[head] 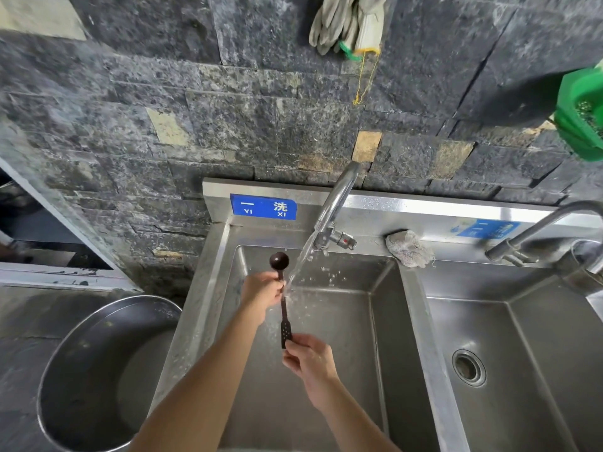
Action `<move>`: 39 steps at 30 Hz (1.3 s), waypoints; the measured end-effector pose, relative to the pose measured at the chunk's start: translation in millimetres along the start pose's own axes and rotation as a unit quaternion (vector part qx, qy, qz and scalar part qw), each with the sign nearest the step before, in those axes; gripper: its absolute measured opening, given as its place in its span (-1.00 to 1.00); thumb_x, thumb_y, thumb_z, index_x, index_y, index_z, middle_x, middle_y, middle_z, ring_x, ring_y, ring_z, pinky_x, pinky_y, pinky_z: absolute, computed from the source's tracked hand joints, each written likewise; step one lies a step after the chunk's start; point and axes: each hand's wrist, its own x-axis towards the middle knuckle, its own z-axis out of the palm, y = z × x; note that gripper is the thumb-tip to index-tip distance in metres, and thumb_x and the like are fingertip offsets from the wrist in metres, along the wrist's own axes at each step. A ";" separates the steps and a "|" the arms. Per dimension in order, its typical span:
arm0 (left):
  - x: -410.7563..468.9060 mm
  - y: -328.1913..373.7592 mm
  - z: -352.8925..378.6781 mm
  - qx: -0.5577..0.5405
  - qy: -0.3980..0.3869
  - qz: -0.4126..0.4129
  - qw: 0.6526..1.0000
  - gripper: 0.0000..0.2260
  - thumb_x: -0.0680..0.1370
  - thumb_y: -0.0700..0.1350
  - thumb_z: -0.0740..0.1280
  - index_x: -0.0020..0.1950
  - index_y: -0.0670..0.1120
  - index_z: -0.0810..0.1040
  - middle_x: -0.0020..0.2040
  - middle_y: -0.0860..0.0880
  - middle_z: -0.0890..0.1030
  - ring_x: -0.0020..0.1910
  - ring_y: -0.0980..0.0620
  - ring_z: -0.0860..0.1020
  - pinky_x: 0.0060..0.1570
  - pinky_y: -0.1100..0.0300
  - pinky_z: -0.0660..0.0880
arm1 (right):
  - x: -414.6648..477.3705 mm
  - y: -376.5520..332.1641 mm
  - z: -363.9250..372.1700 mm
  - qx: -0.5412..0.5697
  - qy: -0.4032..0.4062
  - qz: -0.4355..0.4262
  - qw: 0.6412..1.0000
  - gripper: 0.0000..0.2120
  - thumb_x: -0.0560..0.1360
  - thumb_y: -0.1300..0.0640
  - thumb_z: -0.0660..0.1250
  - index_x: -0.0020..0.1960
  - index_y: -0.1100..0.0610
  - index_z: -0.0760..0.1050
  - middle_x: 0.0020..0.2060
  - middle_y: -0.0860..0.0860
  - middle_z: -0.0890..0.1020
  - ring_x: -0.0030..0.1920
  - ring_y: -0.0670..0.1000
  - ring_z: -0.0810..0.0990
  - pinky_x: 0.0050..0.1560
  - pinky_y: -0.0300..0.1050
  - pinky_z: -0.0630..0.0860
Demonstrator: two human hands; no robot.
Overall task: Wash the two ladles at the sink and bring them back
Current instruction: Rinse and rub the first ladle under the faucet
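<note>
Over the left basin of the steel sink [208,282], near its back edge, you hold one dark ladle [283,298] under water running from the tap [336,203]. Your left hand [261,293] is closed around the stem just below the bowl; your right hand [308,357] pinches the perforated handle end. A cloth [408,247] rests on the sink's back ledge.
</note>
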 end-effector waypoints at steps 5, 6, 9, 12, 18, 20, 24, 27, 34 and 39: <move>11.9 50.1 3.5 -0.030 -0.011 0.036 0.999 -0.80 0.50 -0.40 0.39 -0.06 -0.11 0.62 -0.25 -0.08 0.67 -0.28 0.02 0.64 -0.35 0.30 0.56 | 22.7 -37.5 15.6 0.004 -0.006 -0.031 0.999 -0.82 0.55 0.35 0.39 0.15 0.32 0.60 -0.06 0.21 0.72 -0.12 0.06 0.71 -0.05 -0.18 0.66; 13.4 60.2 3.4 -0.033 -0.014 0.046 0.998 -0.80 0.50 -0.40 0.40 -0.06 -0.10 0.62 -0.25 -0.07 0.66 -0.28 0.03 0.64 -0.36 0.31 0.56 | 26.7 -44.8 18.9 0.010 -0.010 -0.037 0.999 -0.81 0.55 0.35 0.39 0.16 0.33 0.60 -0.07 0.19 0.71 -0.13 0.05 0.71 -0.05 -0.18 0.66; 17.2 88.2 2.8 -0.032 -0.014 0.072 0.997 -0.81 0.49 -0.37 0.42 0.02 -0.12 0.62 -0.18 -0.09 0.69 -0.21 0.00 0.67 -0.29 0.27 0.58 | 34.7 -66.4 28.0 0.027 -0.031 -0.059 0.997 -0.83 0.55 0.36 0.37 0.13 0.33 0.60 -0.12 0.15 0.70 -0.14 0.03 0.69 -0.08 -0.20 0.66; 19.0 111.9 2.7 -0.046 -0.016 0.091 0.995 -0.80 0.49 -0.37 0.43 0.05 -0.13 0.62 -0.15 -0.11 0.69 -0.17 -0.07 0.67 -0.17 0.16 0.60 | 38.5 -85.3 35.0 0.016 -0.049 -0.084 0.995 -0.95 0.55 0.33 0.37 -0.02 0.27 0.61 -0.21 0.10 0.68 -0.18 0.02 0.66 -0.05 -0.14 0.65; 14.2 125.9 2.8 -0.058 -0.008 0.114 0.992 -0.79 0.48 -0.36 0.44 -0.13 -0.04 0.61 -0.22 -0.09 0.68 -0.24 -0.04 0.67 -0.24 0.21 0.62 | 36.2 -98.0 40.5 0.058 -0.048 -0.092 0.993 -0.91 0.49 0.30 0.38 -0.02 0.30 0.59 -0.30 0.11 0.60 -0.29 0.02 0.58 -0.22 -0.20 0.57; 12.2 119.5 3.5 -0.067 -0.015 0.108 0.992 -0.80 0.49 -0.37 0.43 -0.13 -0.07 0.60 -0.22 -0.11 0.67 -0.25 -0.07 0.65 -0.18 0.16 0.63 | 32.8 -93.5 38.3 0.069 -0.055 -0.083 0.993 -0.87 0.48 0.26 0.37 -0.01 0.29 0.59 -0.27 0.12 0.63 -0.24 0.05 0.60 -0.15 -0.15 0.58; 9.3 97.8 5.0 -0.073 -0.024 0.088 0.993 -0.79 0.47 -0.39 0.43 -0.18 -0.07 0.61 -0.26 -0.12 0.67 -0.32 -0.04 0.64 -0.30 0.23 0.63 | 26.9 -75.9 33.3 0.081 -0.053 -0.064 0.993 -0.87 0.58 0.27 0.28 -0.04 0.27 0.60 -0.21 0.14 0.65 -0.18 0.12 0.61 -0.02 0.02 0.52; 7.7 76.1 6.6 -0.073 -0.030 0.066 0.995 -0.79 0.47 -0.39 0.43 -0.18 -0.08 0.62 -0.26 -0.11 0.67 -0.33 -0.02 0.63 -0.34 0.25 0.61 | 21.9 -62.0 28.7 0.128 -0.063 -0.016 0.990 -0.84 0.60 0.27 0.27 0.01 0.32 0.60 -0.18 0.18 0.70 -0.16 0.13 0.68 -0.03 -0.04 0.66; -2.5 29.5 5.3 -0.054 -0.038 0.022 0.998 -0.80 0.48 -0.41 0.40 -0.15 -0.11 0.62 -0.29 -0.08 0.67 -0.33 0.03 0.63 -0.32 0.24 0.60 | -1.1 -32.0 10.7 0.179 -0.081 0.070 0.978 -0.77 0.61 0.29 0.28 0.16 0.43 0.56 -0.10 0.27 0.75 -0.15 0.13 0.76 -0.14 -0.08 0.70; -22.0 3.7 1.8 -0.026 -0.020 0.015 0.999 -0.82 0.46 -0.39 0.42 -0.14 -0.11 0.65 -0.35 -0.02 0.70 -0.42 0.09 0.67 -0.40 0.29 0.57 | -19.2 -14.7 -4.0 0.204 -0.088 0.117 0.968 -0.75 0.59 0.31 0.31 0.21 0.42 0.54 -0.10 0.27 0.73 -0.20 0.13 0.75 -0.21 -0.08 0.68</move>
